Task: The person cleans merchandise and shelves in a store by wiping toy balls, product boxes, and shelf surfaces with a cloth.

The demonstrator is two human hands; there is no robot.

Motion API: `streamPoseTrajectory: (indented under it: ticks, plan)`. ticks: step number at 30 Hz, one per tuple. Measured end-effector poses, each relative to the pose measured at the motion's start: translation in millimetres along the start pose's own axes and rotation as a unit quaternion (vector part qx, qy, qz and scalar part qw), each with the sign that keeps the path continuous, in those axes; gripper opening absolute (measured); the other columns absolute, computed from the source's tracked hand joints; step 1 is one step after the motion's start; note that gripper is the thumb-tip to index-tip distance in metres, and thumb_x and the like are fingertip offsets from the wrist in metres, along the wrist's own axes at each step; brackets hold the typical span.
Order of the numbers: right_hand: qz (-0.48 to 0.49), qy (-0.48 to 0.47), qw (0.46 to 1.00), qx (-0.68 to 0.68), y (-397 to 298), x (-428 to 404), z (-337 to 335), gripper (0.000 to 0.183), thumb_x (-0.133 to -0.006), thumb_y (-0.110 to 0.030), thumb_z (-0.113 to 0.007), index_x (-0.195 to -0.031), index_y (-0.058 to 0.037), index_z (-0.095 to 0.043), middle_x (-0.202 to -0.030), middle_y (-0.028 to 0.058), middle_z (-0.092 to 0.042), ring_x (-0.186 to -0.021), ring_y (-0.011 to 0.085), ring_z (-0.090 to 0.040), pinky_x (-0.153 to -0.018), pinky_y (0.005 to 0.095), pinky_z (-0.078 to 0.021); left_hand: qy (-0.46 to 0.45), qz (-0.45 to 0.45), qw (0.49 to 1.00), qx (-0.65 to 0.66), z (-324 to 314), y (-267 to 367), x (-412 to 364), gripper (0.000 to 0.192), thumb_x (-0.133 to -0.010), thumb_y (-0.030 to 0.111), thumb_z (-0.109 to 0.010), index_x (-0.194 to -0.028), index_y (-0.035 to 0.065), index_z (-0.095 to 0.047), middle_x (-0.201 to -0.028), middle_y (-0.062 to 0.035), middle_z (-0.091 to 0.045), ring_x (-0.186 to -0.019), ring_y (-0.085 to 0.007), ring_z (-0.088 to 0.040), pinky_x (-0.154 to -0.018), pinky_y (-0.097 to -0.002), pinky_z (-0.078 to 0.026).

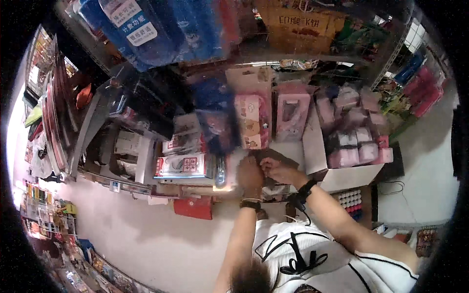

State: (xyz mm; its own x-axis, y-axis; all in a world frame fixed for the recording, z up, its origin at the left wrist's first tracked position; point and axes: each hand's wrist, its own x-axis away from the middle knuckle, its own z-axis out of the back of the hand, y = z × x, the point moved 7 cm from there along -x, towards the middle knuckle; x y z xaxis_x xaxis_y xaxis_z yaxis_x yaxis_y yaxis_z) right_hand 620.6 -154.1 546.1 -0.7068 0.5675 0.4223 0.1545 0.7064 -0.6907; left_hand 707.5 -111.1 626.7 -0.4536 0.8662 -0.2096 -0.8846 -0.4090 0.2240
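Note:
My left hand [251, 174] is stretched over the front of a shelf, its fingers near a dark brown flat item [282, 159]. Beside it, my right hand [281, 171] has bent fingers close to the same item. Blur hides whether either hand grips anything. Just beyond them stands a pink package with a bear print [251, 121]. A pink box with a window [293, 113] is to its right, and a dark blue packet [216, 106] to its left. Left of my hands lie white printed boxes [181, 166] and a slim clear package [221, 172].
An open white cardboard box [351, 177] of small pink and white packs stands at right. Blue packages [146, 33] hang overhead beside a brown carton [298, 27]. A red pouch [193, 207] hangs below the shelf edge. Stocked racks [47, 205] line the left; a cable [395, 183] lies right.

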Motion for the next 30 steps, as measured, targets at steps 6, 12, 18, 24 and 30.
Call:
streamPoseTrajectory:
  ticks: [6, 12, 18, 24, 30]
  plan:
    - [0.127, -0.099, 0.973, 0.163, -35, 27, -26, 0.025, -0.07, 0.003, -0.056, -0.095, -0.0016, -0.052, -0.081, 0.0048, -0.055, -0.071, 0.0143, -0.053, -0.068, 0.0241, -0.0434, 0.035, -0.02, 0.999, -0.026, 21, 4, -1, 0.013, -0.074, 0.013, -0.05, -0.085, 0.0074, -0.054, -0.084, -0.0095, -0.056, -0.08, -0.0228, -0.054, -0.067, -0.0355, -0.042]
    - [0.089, -0.067, 0.989, 0.102, -24, 16, -27, 0.009, -0.072, 0.001, -0.046, -0.068, -0.0018, -0.053, -0.06, 0.0056, -0.05, -0.05, 0.0145, -0.047, -0.046, 0.0247, -0.0385, -0.087, 0.028, 0.996, 0.004, -3, -4, -8, 0.014, -0.072, 0.013, -0.052, -0.085, 0.0068, -0.053, -0.086, -0.0102, -0.055, -0.08, -0.0242, -0.054, -0.068, -0.0354, -0.041]
    - [0.129, 0.004, 0.956, 0.264, -21, 6, -16, 0.014, -0.067, 0.002, -0.04, -0.059, -0.0031, -0.05, -0.053, 0.0049, -0.045, -0.044, 0.013, -0.04, -0.038, 0.025, -0.0283, 0.167, -0.06, 0.984, -0.012, 18, 6, 4, 0.017, -0.071, 0.013, -0.053, -0.086, 0.0063, -0.051, -0.085, -0.011, -0.053, -0.081, -0.0263, -0.052, -0.067, -0.0383, -0.04]
    - [0.12, -0.027, 0.959, 0.254, -22, -2, -18, 0.012, -0.066, 0.002, -0.044, -0.059, -0.0047, -0.051, -0.051, 0.0022, -0.044, -0.041, 0.011, -0.039, -0.037, 0.025, -0.0288, 0.047, -0.028, 0.998, 0.042, 11, 2, -2, 0.018, -0.071, 0.014, -0.053, -0.087, 0.0068, -0.051, -0.083, -0.0108, -0.052, -0.08, -0.0272, -0.051, -0.068, -0.0387, -0.039]
    - [0.271, 0.01, 0.898, 0.348, -23, -4, -20, 0.009, -0.066, 0.001, -0.049, -0.061, -0.0053, -0.053, -0.053, -0.002, -0.046, -0.046, 0.0083, -0.042, -0.04, 0.0239, -0.0325, 0.051, -0.024, 0.995, 0.079, 9, 2, -2, 0.02, -0.07, 0.015, -0.053, -0.088, 0.0069, -0.051, -0.08, -0.0105, -0.052, -0.077, -0.0262, -0.051, -0.067, -0.0387, -0.039]
